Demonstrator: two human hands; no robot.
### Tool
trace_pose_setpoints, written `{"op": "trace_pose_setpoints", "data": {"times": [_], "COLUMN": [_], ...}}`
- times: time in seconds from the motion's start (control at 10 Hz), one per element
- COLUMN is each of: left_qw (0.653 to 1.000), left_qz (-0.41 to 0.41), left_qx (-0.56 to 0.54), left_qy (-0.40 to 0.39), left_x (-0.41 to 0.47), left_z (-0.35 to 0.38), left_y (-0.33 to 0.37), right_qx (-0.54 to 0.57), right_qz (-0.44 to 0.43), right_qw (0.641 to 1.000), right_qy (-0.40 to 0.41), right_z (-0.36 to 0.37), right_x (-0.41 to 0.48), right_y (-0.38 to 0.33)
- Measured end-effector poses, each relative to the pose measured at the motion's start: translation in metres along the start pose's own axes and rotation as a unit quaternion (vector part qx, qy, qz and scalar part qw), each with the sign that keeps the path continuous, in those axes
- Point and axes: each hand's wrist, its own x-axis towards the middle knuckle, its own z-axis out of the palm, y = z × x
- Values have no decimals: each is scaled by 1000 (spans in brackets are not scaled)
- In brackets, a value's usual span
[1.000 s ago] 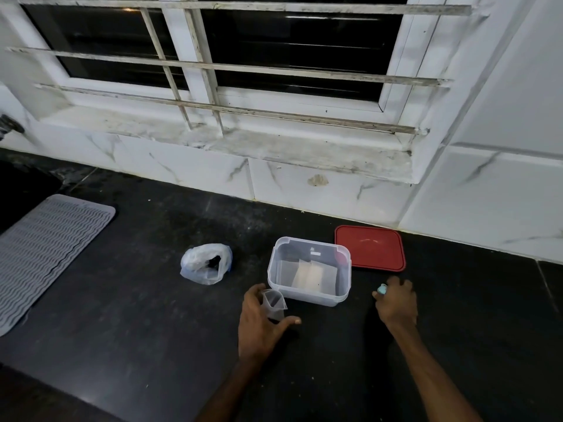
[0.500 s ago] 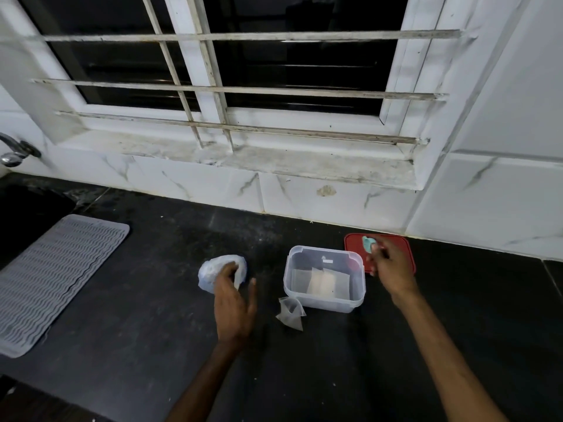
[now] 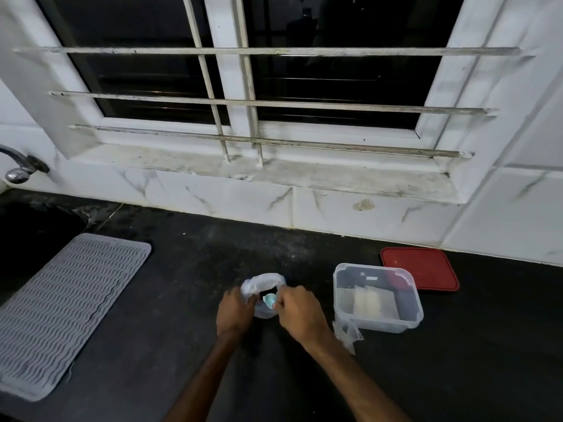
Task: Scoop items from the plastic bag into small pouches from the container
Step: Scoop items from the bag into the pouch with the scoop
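The plastic bag [image 3: 264, 288] sits on the dark table [image 3: 189, 324], about midway along it and nearer its front edge than the tiled wall. The left hand [image 3: 234, 312] has its fingers closed on the bag's left rim, holding the mouth wide. The right hand [image 3: 300, 313] pinches a small blue scoop [image 3: 269, 300] between its fingers, the bowl just inside the bag's mouth. A small pouch [image 3: 347, 332] lies against the clear container [image 3: 377, 296], which stands to the right beside a red lid [image 3: 422, 268].
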Motion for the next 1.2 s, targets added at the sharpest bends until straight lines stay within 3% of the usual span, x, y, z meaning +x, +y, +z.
{"op": "trace_pose_setpoints", "data": {"times": [0.2,0.4,0.5,0.6,0.7,0.8,1.0,1.1,1.2], "left_qw": [996,990,979,916,924,907,902,906,888], "left_qz": [21,-24,-96,-225,-220,-209,-215,-192,-199], "left_qx": [2,-8,-147,-316,-284,-345,-360,-336,-379], "left_qy": [-81,-139,-101,-102,-133,-119,-99,-170,-166], "left_x": [24,42,40,36,36,51,50,46,48], "left_z": [-22,-23,-19,-10,-7,15,12,8,7], "left_y": [2,-8,-11,-2,2,-18,-16,-3,7], "right_qx": [-138,-187,-160,-96,-82,-45,82,140,172], "right_qz": [12,23,51,79,108,186,177,192,210], "right_qw": [988,978,983,989,985,972,981,971,962], "right_qy": [-72,-84,-77,-79,-105,-135,-2,-11,-29], "right_z": [18,34,34,35,38,54,61,56,56], "right_x": [39,56,59,56,65,81,65,62,61], "right_y": [-14,-24,-30,-29,-21,-7,2,13,22]}}
